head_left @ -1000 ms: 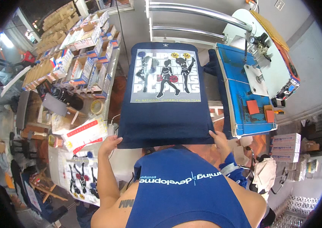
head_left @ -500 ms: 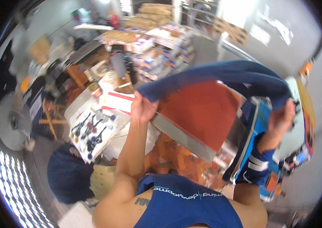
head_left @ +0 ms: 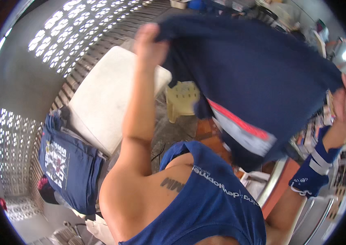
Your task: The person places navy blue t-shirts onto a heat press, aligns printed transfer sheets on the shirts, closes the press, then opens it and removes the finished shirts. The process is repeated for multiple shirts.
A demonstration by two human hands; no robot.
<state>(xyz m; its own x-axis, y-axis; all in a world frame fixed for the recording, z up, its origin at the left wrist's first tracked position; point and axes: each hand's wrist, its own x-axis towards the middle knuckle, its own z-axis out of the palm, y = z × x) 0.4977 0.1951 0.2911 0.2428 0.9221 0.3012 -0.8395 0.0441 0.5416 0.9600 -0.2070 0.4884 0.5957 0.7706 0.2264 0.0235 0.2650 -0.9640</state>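
Note:
A dark navy shirt (head_left: 254,73) hangs spread in the air between my two hands. At its far left corner, my left hand (head_left: 150,47) is closed on the cloth, its fingers blurred by motion. My right hand (head_left: 343,102) grips the opposite edge at the far right. A red and pale grey band (head_left: 244,128) shows on the lower part of the shirt, whose lower end droops in folds. Part of an orange-red board (head_left: 281,183) shows below the shirt, apart from it.
On my left stands a white table (head_left: 101,92), with a stack of navy printed shirts (head_left: 73,163) at its near end. A yellow plastic stool (head_left: 179,100) is partly hidden behind the held shirt. A wall with patterned openings (head_left: 69,34) rises at the far left.
The shirt has come off the orange-red board and now hangs lifted between my hands. My view has turned left, bringing the white table and the stacked shirts into sight.

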